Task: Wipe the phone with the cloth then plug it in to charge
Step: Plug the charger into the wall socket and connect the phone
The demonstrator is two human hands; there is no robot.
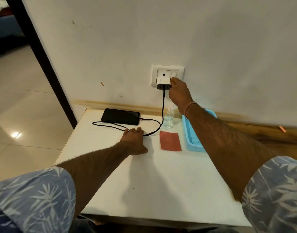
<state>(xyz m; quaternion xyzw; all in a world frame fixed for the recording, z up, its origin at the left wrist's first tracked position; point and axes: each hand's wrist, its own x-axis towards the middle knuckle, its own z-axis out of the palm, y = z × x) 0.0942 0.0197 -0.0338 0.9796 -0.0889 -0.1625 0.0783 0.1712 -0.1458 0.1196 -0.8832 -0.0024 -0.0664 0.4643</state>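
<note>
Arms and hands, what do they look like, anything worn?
The left sleeve and right sleeve are short, blue with a pale leaf print; forearms bare. A thin pinkish band circles the wrist behind the right hand. The left hand wears nothing.

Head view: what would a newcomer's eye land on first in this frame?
The right hand is raised to the white charger in the wall socket. The charger's black cable drops to the dark phone lying near the wall. Next comes the left hand, flat on the white table beside a red cloth.
</note>
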